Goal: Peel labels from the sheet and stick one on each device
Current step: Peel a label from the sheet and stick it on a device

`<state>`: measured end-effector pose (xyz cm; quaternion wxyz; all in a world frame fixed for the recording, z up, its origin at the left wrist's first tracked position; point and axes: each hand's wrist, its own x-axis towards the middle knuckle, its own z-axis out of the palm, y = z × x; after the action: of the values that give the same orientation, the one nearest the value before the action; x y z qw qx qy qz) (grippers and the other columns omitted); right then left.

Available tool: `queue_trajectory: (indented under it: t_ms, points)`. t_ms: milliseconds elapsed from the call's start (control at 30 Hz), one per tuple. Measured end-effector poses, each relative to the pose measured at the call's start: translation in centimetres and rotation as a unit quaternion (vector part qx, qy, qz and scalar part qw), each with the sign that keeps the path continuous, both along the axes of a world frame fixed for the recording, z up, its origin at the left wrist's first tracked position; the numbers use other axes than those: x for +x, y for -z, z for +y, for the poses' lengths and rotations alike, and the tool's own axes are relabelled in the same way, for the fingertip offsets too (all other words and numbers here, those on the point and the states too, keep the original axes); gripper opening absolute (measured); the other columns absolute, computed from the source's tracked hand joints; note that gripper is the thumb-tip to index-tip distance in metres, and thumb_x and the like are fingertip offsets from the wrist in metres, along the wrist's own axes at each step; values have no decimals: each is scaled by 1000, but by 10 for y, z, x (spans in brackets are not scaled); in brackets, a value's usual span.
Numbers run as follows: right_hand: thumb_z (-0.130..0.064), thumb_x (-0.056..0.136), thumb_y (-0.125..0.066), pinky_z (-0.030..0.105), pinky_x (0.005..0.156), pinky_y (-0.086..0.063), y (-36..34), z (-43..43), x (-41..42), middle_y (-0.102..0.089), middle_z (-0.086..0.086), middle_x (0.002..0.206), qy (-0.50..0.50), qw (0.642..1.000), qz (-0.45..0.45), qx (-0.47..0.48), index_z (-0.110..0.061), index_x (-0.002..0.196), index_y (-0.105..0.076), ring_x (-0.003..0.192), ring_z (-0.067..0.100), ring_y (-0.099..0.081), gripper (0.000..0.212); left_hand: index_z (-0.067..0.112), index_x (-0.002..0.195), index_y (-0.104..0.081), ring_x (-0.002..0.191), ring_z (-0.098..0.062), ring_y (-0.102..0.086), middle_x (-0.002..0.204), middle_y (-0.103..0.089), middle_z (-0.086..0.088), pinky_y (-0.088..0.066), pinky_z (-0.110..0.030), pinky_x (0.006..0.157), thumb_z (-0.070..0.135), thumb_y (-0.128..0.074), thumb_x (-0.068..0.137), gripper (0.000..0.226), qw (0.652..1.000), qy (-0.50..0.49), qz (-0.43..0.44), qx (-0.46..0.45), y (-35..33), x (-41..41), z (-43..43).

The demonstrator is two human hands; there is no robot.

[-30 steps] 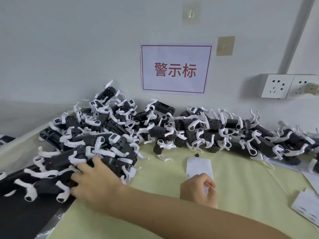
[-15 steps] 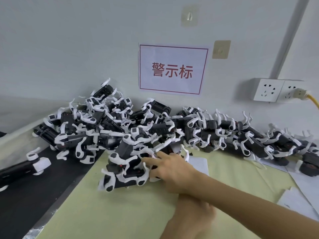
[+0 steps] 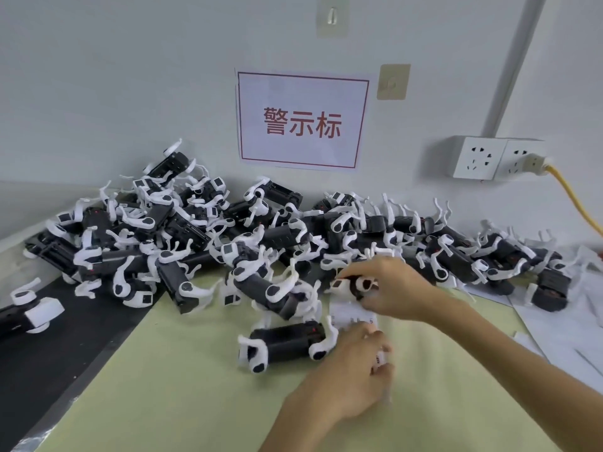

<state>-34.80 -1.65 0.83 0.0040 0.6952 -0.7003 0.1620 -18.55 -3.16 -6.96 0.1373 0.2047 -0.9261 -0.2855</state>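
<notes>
Many black devices with white clips are heaped along the wall [image 3: 182,230]. One device [image 3: 284,342] lies alone on the pale green mat [image 3: 169,386] just left of my hands. My right hand [image 3: 391,290] comes in from the right and grips a small black and white device [image 3: 350,284] above the label sheet [image 3: 352,313]. My left hand [image 3: 354,376] comes up from below, lies over the near end of the white sheet and pinches it. Most of the sheet is hidden under both hands.
A black conveyor belt [image 3: 49,370] runs along the left with a device [image 3: 32,313] on it. White paper sheets [image 3: 554,327] lie at the right. On the wall hang a red-lettered sign [image 3: 301,122] and sockets [image 3: 496,158] with a yellow cable [image 3: 574,200].
My right hand dragged devices from the left heap to the middle of the mat, then moved right and took hold of one over the sheet. My left hand stayed on the label sheet.
</notes>
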Motion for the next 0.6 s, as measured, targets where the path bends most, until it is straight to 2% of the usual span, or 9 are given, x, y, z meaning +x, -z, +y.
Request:
queue_trajectory:
  t_ms: [33,100,167,200,267,333,400,500,600]
  points:
    - [-3,76,-64,6,61,-38,-1,4,-11,-69,-20,95,26,999,-33,-12,-37,125,-70,69,-13,-53,60,25,129,-58,128,-16,-42,138,-47,6,-34,-26,109,31,-52,101,29,1000,-1,0,-3,1,-1,0]
    - [-1,76,-65,3,66,-36,-1,12,-24,-73,-17,106,53,996,-63,-35,-38,117,-75,75,-18,-53,57,28,125,-62,124,-12,-47,133,-51,12,-38,-28,108,32,-56,100,26,1000,-4,8,24,0,-3,0]
    - [0,76,-69,6,74,-40,1,19,-30,-73,-17,116,55,994,-66,-62,-38,113,-77,87,-11,-60,53,29,120,-65,117,-3,-52,126,-55,16,-39,-20,103,29,-57,101,21,995,-17,48,83,-2,-3,-6]
    - [-1,78,-72,12,82,-44,2,22,-32,-71,-16,120,57,993,-62,-80,-37,114,-77,97,-5,-63,51,28,118,-67,114,2,-53,123,-58,17,-38,-12,98,26,-57,101,20,992,-27,70,102,-4,-2,-7]
    - [-9,80,-80,37,96,-48,2,27,-34,-67,-13,127,77,989,-49,-115,-36,118,-75,115,13,-61,47,30,112,-69,111,9,-55,117,-64,20,-35,-2,87,24,-56,101,17,985,-50,100,132,-6,-2,-9]
    - [-19,79,-85,46,102,-42,1,32,-34,-63,-9,131,98,984,-38,-142,-38,120,-74,123,21,-54,45,33,106,-70,109,10,-59,111,-68,25,-39,-4,84,24,-57,101,17,972,-67,120,189,-8,-1,-7]
    - [-27,78,-87,47,107,-35,-1,38,-34,-58,-9,136,108,981,-50,-154,-40,120,-73,129,20,-46,46,34,103,-71,109,8,-62,109,-70,27,-44,-11,90,22,-57,100,19,965,-74,122,221,-10,-1,-7]
    - [-34,77,-87,41,107,-29,3,49,-32,-52,-19,137,118,975,-82,-169,-43,120,-72,130,9,-39,46,34,104,-72,112,11,-59,110,-70,24,-45,-16,95,22,-58,99,19,971,-66,100,207,-12,-2,-5]
    - [-29,83,-83,23,94,-36,9,59,-35,-63,-30,112,136,951,-179,-214,-45,108,-72,105,-2,-50,32,34,103,-72,108,6,-62,110,-72,20,-47,-18,96,23,-59,99,17,976,-60,96,187,-11,-2,-1]
